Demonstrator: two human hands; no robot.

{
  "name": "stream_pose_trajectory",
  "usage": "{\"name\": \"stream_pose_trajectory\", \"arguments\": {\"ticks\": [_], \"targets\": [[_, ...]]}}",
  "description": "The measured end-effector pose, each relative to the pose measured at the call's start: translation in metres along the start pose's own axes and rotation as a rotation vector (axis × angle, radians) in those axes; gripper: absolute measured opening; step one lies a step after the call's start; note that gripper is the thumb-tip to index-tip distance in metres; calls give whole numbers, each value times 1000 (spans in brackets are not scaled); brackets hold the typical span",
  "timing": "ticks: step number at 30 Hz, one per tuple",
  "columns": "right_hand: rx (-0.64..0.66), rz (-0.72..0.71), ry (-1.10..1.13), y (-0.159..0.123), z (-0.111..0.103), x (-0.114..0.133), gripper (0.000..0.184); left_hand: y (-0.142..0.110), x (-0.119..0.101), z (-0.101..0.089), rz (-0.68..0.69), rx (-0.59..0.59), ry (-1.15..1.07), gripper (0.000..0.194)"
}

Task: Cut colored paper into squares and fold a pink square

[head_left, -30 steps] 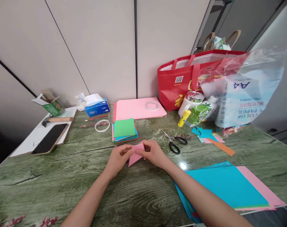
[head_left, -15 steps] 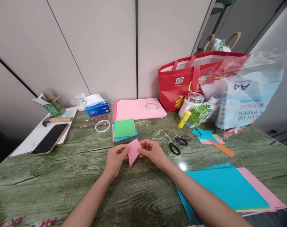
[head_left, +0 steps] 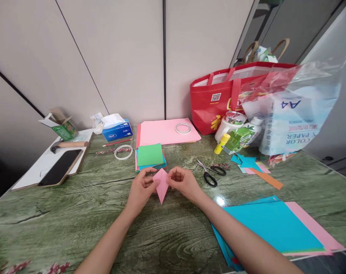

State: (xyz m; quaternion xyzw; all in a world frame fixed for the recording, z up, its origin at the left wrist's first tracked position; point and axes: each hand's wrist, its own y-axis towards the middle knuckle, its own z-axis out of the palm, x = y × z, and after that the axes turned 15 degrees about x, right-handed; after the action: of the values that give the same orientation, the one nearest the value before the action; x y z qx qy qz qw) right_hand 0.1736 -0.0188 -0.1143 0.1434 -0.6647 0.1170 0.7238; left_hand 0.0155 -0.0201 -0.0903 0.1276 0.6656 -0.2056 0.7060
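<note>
A piece of folded pink paper, kite-shaped with its long point toward me and a crease down the middle, is held between both hands. My left hand pinches its left side with thumb and fingers. On the opposite side, my right hand grips the right corner between thumb and forefinger. Just beyond the paper lies a stack of coloured squares, a green one on top. Scissors with black handles rest to the right of my right hand, blades partly apart.
Large blue and pink sheets lie under my right forearm. A glue stick, paper scraps and a red bag are at the right. Left stand a tissue box, a tape roll, a phone and a hammer.
The pink paper has turned so its long point now faces straight toward me. My left fingers have shifted slightly along its edge; the right hand has barely moved.
</note>
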Motion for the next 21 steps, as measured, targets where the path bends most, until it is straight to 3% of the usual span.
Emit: {"name": "stream_pose_trajectory", "arguments": {"ticks": [5, 21], "targets": [[4, -19, -8, -1, 1, -3, 18, 0, 1, 0, 21, -55, 115, 20], [-135, -86, -113, -5, 8, 6, 10, -1, 2, 3, 61, -190, 79, 11]]}}
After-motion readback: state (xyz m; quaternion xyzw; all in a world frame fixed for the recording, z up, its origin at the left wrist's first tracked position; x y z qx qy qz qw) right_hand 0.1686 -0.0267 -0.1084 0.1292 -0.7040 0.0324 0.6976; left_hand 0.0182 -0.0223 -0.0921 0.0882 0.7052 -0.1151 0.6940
